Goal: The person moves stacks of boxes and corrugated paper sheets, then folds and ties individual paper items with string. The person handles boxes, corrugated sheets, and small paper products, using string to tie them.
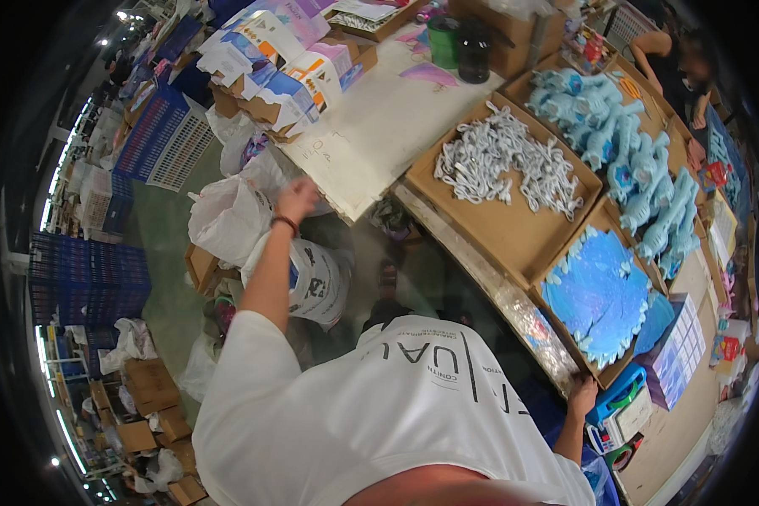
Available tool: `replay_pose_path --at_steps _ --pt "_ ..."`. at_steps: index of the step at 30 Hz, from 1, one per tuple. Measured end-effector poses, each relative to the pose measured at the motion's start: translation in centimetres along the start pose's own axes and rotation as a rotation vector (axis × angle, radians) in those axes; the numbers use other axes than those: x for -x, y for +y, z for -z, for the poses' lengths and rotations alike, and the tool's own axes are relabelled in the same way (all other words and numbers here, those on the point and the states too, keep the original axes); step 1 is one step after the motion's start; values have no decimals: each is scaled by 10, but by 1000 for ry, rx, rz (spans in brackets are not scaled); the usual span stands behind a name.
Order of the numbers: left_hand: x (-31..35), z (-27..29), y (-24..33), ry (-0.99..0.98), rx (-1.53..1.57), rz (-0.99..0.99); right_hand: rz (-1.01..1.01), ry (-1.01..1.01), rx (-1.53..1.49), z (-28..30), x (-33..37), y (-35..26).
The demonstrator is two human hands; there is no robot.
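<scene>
My left hand [298, 200] is stretched out to the left, a dark band on its wrist. It hovers over white plastic bags [228, 215], close to the edge of the pale table top [379, 126]. It is blurred and its fingers look loosely curled, with nothing visible in them. My right hand [582, 395] rests low on the near corner of a cardboard tray [565, 333] filled with flat blue cut-out pieces [599, 291]. Its fingers lie on the tray's rim. My white T-shirt fills the lower middle of the view.
A second cardboard tray [514, 236] holds white plastic parts [506, 160]; a third holds light blue toy figures [624, 135]. Printed boxes [287, 76] are stacked at the back left, with two dark jars [460, 46] behind. Another person [675, 63] stands at the far right. Blue crates [84, 278] stand on the floor.
</scene>
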State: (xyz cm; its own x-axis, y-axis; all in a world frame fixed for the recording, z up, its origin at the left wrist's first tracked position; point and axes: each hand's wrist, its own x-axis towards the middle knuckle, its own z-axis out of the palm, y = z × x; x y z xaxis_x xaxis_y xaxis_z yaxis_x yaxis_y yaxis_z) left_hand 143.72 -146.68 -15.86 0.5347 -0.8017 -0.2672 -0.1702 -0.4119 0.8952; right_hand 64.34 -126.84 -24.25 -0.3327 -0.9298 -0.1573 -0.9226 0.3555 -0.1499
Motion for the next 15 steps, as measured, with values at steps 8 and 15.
replay_pose_path --at_steps 8,15 --pt "-233 146 206 213 -50 -614 -412 145 -171 -12 13 -89" --pt "-411 213 319 76 -371 -667 -368 71 -342 -10 62 -231"
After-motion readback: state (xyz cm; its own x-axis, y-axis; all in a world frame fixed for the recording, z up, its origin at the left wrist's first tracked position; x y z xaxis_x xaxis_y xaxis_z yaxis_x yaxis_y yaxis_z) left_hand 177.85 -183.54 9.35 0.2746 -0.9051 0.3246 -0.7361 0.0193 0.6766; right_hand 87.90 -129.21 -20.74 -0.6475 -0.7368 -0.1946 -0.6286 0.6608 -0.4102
